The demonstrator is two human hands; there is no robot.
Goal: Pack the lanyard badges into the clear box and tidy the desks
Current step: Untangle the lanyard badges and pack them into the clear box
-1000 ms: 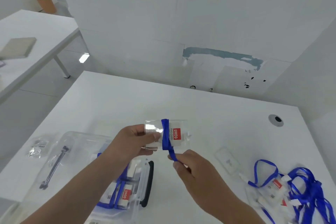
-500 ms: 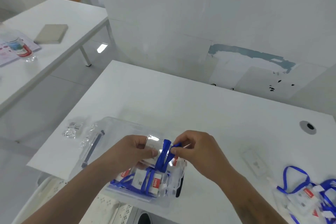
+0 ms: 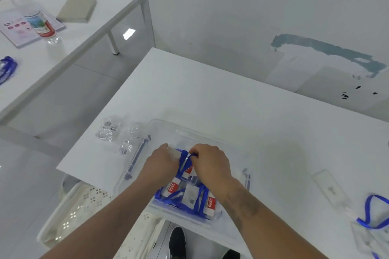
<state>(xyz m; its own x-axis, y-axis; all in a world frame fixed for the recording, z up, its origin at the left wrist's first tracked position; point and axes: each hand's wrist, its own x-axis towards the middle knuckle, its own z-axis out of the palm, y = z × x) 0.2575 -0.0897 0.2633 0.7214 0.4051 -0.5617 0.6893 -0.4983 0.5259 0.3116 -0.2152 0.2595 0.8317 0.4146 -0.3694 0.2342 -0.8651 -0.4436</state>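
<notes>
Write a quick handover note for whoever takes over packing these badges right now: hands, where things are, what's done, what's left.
Left hand: holds the clear badge holder over the clear box.
Right hand: pinches the blue lanyard wrapped round that holder.
Done: several wrapped badges lie in the box.
Left: put this one in; loose lanyard badges wait at the desk's right edge, one blue lanyard on the far desk; small plastic bags sit left of the box.

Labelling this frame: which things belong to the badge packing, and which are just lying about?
Job:
- clear plastic box
- blue-lanyard badge in both hands
- packed badges
- loose badge at right
- left hand, right hand

Lying about:
- red-capped clear bottle
- grey flat pad
- small clear bags
</notes>
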